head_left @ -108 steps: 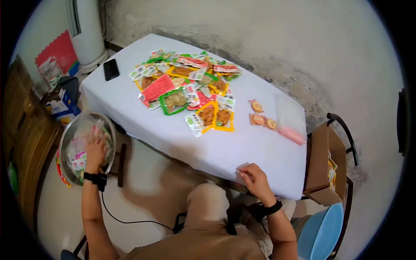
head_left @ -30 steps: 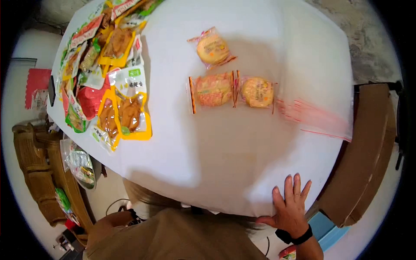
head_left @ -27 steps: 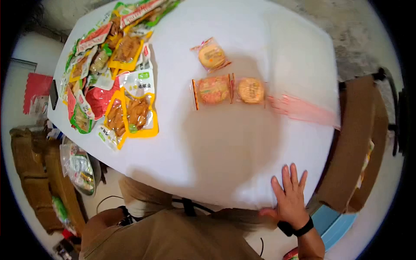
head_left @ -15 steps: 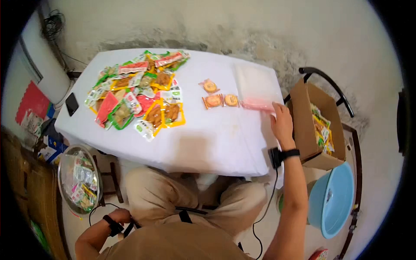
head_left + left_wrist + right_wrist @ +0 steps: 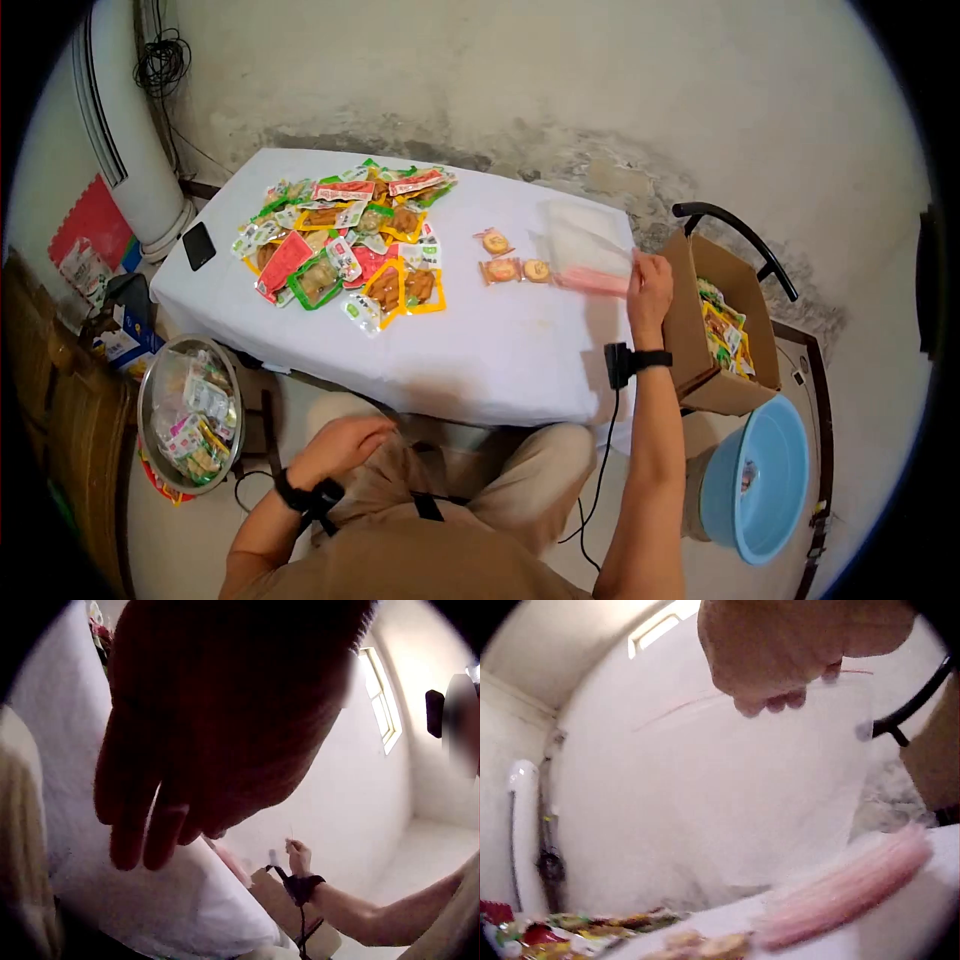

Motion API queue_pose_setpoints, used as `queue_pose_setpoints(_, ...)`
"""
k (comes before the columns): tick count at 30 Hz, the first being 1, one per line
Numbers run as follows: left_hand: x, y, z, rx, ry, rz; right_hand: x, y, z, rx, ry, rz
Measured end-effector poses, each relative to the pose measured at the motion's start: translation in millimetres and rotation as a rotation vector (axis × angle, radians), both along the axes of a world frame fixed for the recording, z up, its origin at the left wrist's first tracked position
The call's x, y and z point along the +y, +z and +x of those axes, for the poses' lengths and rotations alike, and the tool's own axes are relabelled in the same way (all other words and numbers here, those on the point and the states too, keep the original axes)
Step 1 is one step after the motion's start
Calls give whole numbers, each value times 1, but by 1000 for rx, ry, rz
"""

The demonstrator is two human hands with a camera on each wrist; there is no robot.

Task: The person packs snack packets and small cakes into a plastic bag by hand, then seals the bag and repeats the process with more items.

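Observation:
My right hand (image 5: pixel 650 290) pinches the red-lined edge of a clear zip-lock bag (image 5: pixel 780 772). In the right wrist view this bag hangs from the fingertips, above the stack of zip-lock bags (image 5: pixel 847 896) with its pinkish-red edge. Three wrapped round cookies (image 5: pixel 500 270) lie just left of that stack. Over the lap, near the front of the table, is my left hand (image 5: pixel 355 440), holding nothing. In the left wrist view its fingers (image 5: pixel 131 844) extend loosely and look dark.
Many colourful snack packets (image 5: pixel 350 240) are heaped on the white-covered table (image 5: pixel 480 370), beside a phone (image 5: pixel 199 245). A metal basin (image 5: pixel 146 420) of packets stands left. At right are a cardboard box (image 5: pixel 690 345) holding packets and a blue tub (image 5: pixel 715 500).
The left hand has left the metal basin and come over the lap. From the table's front edge, the right hand has reached the stack and lifted a zip-lock bag's edge.

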State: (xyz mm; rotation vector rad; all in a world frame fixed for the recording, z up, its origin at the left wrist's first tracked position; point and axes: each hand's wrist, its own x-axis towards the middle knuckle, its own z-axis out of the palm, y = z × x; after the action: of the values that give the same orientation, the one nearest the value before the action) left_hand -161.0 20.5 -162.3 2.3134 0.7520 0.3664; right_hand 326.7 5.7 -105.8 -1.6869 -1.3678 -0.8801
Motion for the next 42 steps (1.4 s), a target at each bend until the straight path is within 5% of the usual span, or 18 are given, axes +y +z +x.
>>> queue_pose_setpoints(4,25,-21,36,-100,-33,49,-17,-22,-99,41,298,-211)
queue_pose_setpoints(10,30,-8,88,-393,34,-57,-25,-76,-190,255,388,-403)
queue_pose_setpoints(11,34,-10,96,-424,44,147,-25,-81,-196,329,392,-438)
queue_pose_setpoints(12,38,-14,103,-453,56,352,-25,-84,-199,401,396,-473)
queue_pose_setpoints(15,50,-29,113,-405,94,412,-25,-87,-202,448,408,-542)
queue_pose_setpoints(26,74,-53,119,-420,212,428,-23,-86,-185,520,333,-508)
queue_pose_setpoints(31,72,-44,124,-532,251,474,-23,-79,-194,342,354,-207)
queue_pose_setpoints(36,64,-47,136,-529,336,-23,-23,-103,-200,514,379,-269)
queue_pose_setpoints(42,67,-54,143,-598,386,-89,-19,-109,-192,821,411,-202)
